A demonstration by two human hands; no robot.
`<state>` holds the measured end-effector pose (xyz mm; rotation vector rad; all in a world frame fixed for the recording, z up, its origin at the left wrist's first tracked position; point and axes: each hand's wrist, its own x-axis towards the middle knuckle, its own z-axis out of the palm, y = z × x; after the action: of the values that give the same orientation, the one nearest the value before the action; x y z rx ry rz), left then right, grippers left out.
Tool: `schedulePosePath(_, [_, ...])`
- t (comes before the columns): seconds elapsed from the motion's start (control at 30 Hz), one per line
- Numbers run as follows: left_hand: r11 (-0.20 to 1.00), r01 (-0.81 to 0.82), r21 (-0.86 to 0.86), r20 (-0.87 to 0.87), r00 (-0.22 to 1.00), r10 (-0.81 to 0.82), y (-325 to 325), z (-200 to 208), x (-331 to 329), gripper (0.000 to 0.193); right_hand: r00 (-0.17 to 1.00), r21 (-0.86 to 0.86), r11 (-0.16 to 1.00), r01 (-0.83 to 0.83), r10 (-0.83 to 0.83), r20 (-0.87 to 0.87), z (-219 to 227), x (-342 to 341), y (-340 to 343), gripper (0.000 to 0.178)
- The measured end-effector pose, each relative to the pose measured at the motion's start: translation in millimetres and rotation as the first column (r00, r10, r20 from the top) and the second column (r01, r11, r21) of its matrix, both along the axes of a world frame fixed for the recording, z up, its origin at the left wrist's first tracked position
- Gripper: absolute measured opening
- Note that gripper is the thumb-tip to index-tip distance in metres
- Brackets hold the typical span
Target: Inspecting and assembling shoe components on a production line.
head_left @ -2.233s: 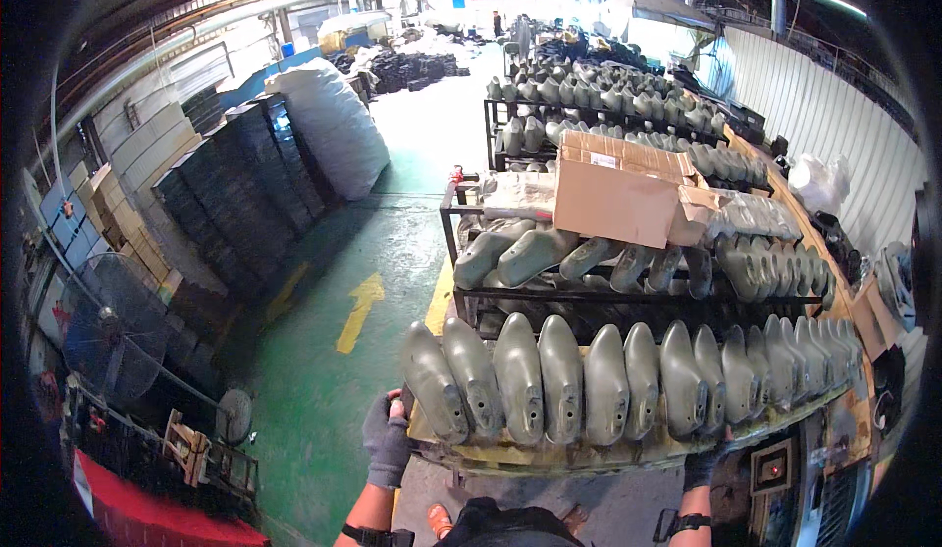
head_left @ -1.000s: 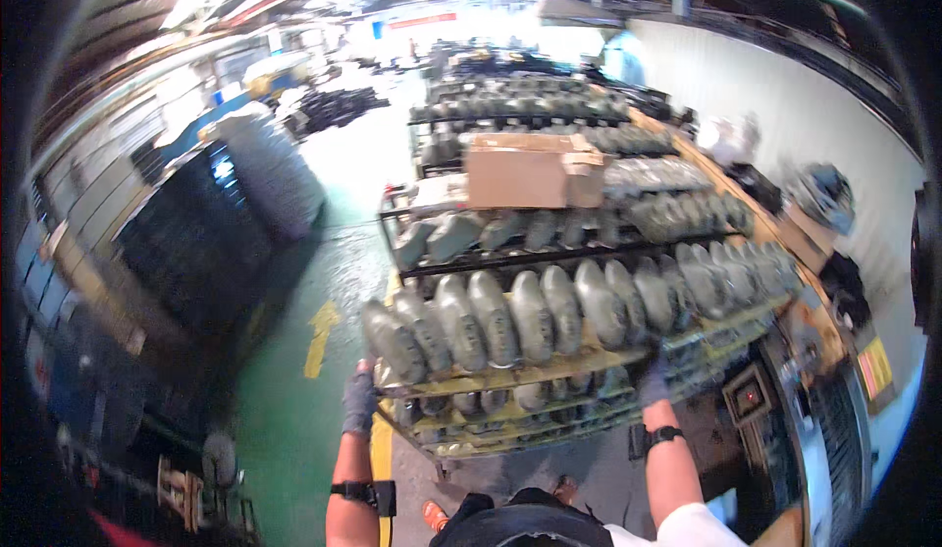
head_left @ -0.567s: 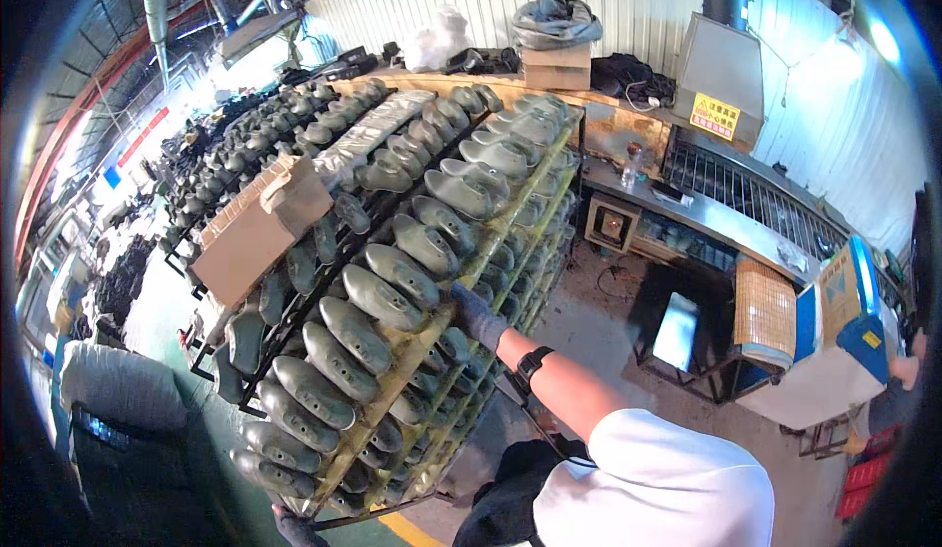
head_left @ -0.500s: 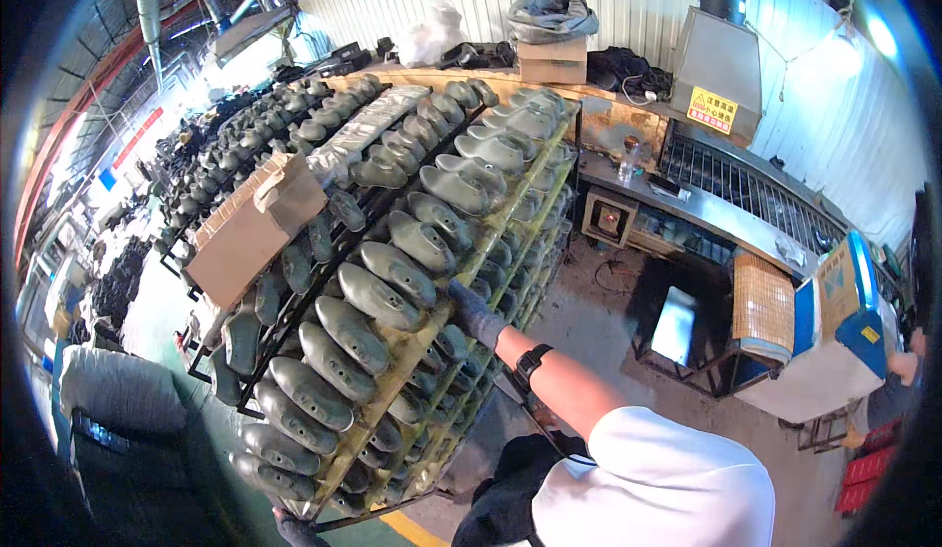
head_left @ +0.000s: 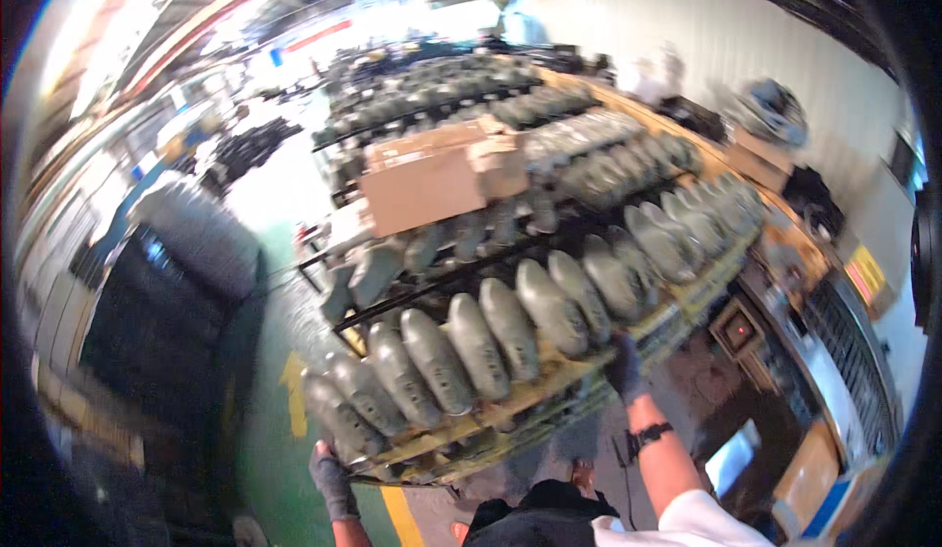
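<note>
A multi-tier rack (head_left: 530,390) with yellowish edge rails stands in front of me. Its top tier carries a long row of grey-green shoe-shaped pieces (head_left: 481,343), toes pointing away, with small holes near their close ends. My left hand (head_left: 334,480), in a grey glove with bare fingertips, is closed around the rack's near left corner. On the rack's right-hand side, my right hand (head_left: 622,368), also in a dark grey glove, grips the edge rail; its fingers are partly blurred. More such pieces sit on the lower tiers, mostly hidden.
Behind stands another loaded rack with a cardboard box (head_left: 422,186) on it. To the left, a dark bin-like block (head_left: 162,282) borders the green floor (head_left: 265,429). At right are a metal bench (head_left: 824,370) and a small lit opening (head_left: 736,331).
My view has swung left, so the rack and wall sit farther right. My left hand and wrist now show more fully at the rack's corner. The right hand stays on the rack.
</note>
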<state>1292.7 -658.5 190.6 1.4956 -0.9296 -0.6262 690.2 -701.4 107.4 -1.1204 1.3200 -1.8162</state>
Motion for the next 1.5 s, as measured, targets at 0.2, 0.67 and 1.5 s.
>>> schedulePosePath(0.2, [0.997,-0.015,-0.072,0.068,0.997,0.020,-5.6,14.1,-50.1,0.033,0.746,-0.119,0.983,-0.138,0.183,0.641,-14.0,-46.3,1.9,0.054])
schedulePosePath(0.67, [0.999,-0.023,-0.036,0.257,0.966,0.032,-7.3,50.8,-76.5,0.038,0.864,-0.083,0.996,-0.029,0.067,0.499,-41.3,-87.1,9.5,0.054])
schedulePosePath(1.5, [0.987,0.110,0.115,0.023,0.993,-0.113,-3.7,22.4,-51.8,0.045,0.692,-0.258,0.868,-0.423,0.494,0.527,-18.8,-75.7,-3.4,0.055])
